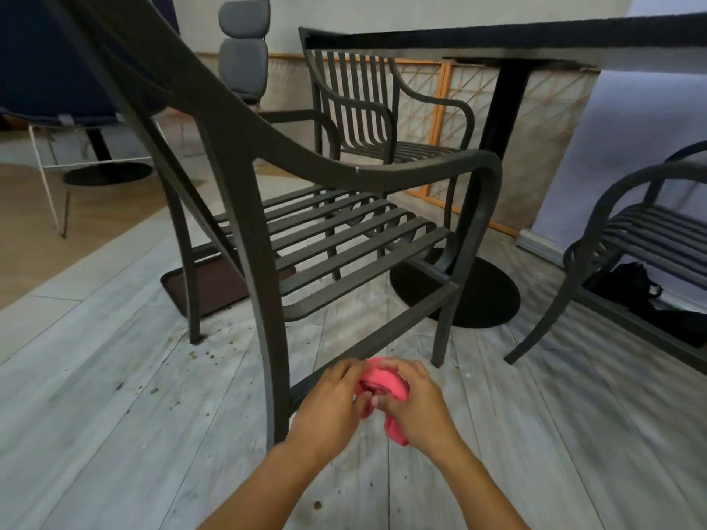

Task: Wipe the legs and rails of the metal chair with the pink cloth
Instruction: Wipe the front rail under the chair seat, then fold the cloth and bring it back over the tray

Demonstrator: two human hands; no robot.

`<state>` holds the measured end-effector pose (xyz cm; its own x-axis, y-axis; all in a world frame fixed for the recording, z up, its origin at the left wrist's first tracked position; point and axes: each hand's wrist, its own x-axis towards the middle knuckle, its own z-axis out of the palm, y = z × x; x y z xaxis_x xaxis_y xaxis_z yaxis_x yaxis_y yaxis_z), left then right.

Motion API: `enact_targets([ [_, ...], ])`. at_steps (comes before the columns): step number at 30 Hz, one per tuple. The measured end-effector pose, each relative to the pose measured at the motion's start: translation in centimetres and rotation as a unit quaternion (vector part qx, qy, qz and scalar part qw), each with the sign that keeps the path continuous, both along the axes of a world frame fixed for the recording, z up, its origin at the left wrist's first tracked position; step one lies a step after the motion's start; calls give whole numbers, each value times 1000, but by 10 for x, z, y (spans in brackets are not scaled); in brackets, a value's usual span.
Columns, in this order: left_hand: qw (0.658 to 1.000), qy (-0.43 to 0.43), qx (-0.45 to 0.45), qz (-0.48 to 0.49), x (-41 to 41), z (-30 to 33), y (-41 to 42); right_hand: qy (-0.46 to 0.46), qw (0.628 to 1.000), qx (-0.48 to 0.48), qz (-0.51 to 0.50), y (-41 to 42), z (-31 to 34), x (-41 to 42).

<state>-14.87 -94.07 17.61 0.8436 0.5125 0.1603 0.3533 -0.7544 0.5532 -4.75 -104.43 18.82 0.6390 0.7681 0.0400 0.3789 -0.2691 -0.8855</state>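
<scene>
We hold the pink cloth [382,384] by the metal chair [267,208].
Left hand [329,399] and right hand [415,405] both grip it, just before the chair's lower side rail [401,327].

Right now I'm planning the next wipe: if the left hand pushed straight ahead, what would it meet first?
Probably the low side rail of the metal chair, just beyond the left hand; depth is uncertain.

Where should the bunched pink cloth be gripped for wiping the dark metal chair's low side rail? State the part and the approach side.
Probably grip the bunched pink cloth at its thick upper wad, leaving the loose tail below free. Both the left hand and right hand hold it now, just in front of the dark metal chair's low side rail. Come from the near side, above, since that rail runs low between the legs.
</scene>
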Motion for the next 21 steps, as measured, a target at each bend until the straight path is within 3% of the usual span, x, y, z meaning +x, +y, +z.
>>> enact_targets([
  [10,995,-19,-93,42,-93,86,-14,84,989,-43,113,-10,109,-84],
  [17,980,-28,-162,110,-169,209,-7,136,979,-38,146,6,206,-150],
  [21,976,-34,-156,147,-210,286,13,180,972,-53,140,32,274,-187],
])
